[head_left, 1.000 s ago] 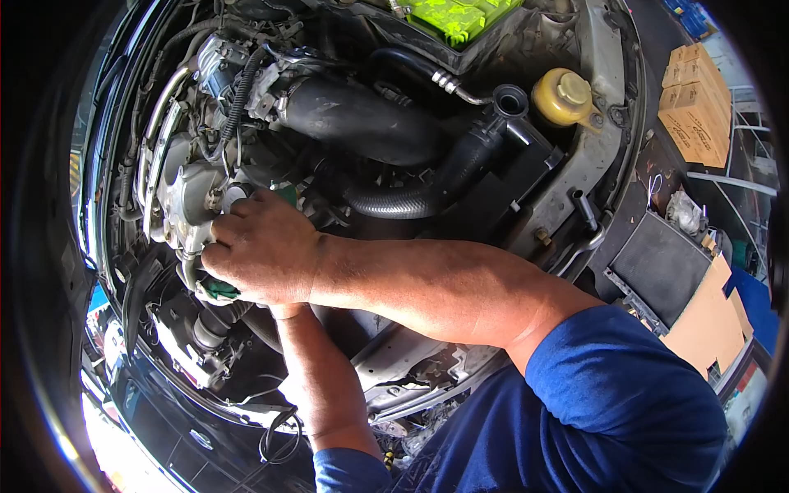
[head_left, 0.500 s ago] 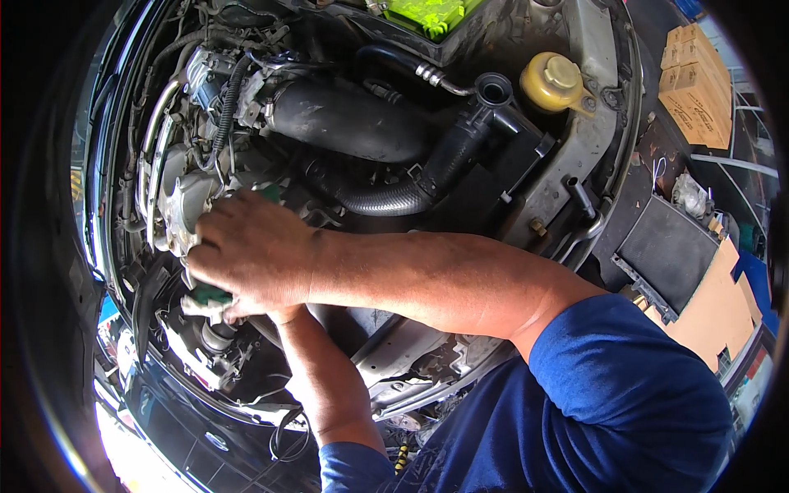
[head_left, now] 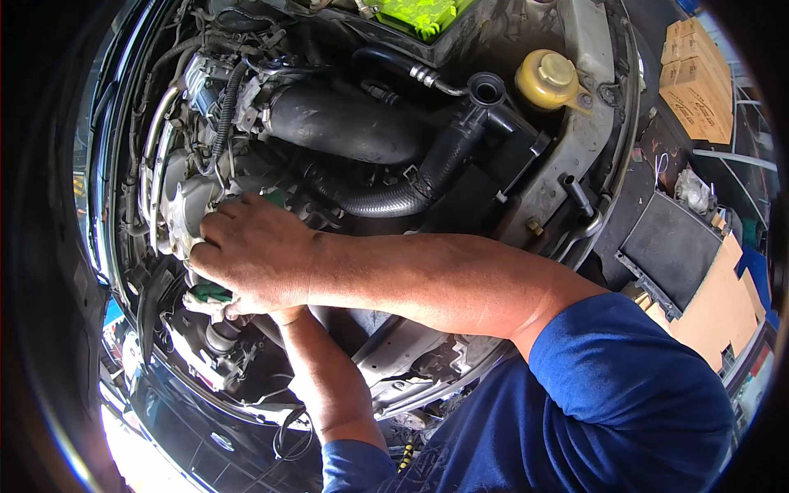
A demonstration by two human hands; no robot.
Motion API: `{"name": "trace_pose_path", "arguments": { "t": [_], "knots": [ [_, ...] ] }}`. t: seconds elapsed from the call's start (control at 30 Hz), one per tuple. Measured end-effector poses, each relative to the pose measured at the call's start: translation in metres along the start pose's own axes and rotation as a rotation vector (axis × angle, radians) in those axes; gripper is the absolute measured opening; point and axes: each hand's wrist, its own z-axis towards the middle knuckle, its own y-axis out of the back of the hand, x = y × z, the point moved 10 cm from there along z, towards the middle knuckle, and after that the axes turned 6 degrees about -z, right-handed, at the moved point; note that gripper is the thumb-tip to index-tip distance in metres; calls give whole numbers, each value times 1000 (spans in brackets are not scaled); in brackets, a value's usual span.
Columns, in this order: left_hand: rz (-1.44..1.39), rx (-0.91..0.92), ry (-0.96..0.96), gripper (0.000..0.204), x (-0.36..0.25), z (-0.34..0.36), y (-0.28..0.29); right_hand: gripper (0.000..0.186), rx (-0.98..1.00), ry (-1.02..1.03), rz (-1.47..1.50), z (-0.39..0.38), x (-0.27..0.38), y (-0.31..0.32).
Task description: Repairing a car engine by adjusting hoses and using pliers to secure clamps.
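My right hand (head_left: 259,255) reaches across from the right over the engine, knuckles up and fingers curled down. A crumpled green-and-whitish rag (head_left: 207,299) pokes out beneath it, and a bit of green shows past its far side too. From below, my left forearm (head_left: 333,382) comes up to the same spot. The left hand lies under the right one, so its fingers are hidden. Both hands are beside a pale metal engine part (head_left: 191,205). What lies under the palms cannot be seen.
Beyond the hands run a thick black intake pipe (head_left: 345,123) and a ribbed hose (head_left: 382,200). A yellowish reservoir (head_left: 546,78) sits at the far right of the engine bay. Outside it are cardboard boxes (head_left: 697,86) and a dark flat panel (head_left: 670,251).
Both hands stay in almost the same place on the engine. The right hand's fingers have shifted slightly, and the whole view has moved a little.
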Motion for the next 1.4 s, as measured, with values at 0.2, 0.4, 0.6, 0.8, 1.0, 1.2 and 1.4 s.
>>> {"name": "trace_pose_path", "arguments": {
  "t": [0.2, 0.4, 0.6, 0.8, 1.0, 1.2, 1.4],
  "knots": [
    [-46, 15, -4, 75, -21, 6, -8, 54, -3, 19, -14, -2, 2, 9],
    [-94, -5, 0, 77, -42, 5, -5, 38, -81, 125, 3, -9, 36, 32],
    [-139, -124, 30, 80, -63, -9, 20, 30, -274, 269, 230, -39, 55, 90],
    [-389, -87, -154, 96, -100, -32, 25, 53, -69, -52, 1009, -99, 12, 132],
    [-430, 76, -18, 69, -133, -72, -40, 52, 223, -363, 1250, -175, -24, 112],
    [-186, -13, -8, 67, -133, -91, -58, 89, 600, -569, 727, -196, -60, 145],
    [-85, 12, -17, 56, -122, -97, -66, 73, 508, -567, 249, -151, -90, 154]
  ]
}}
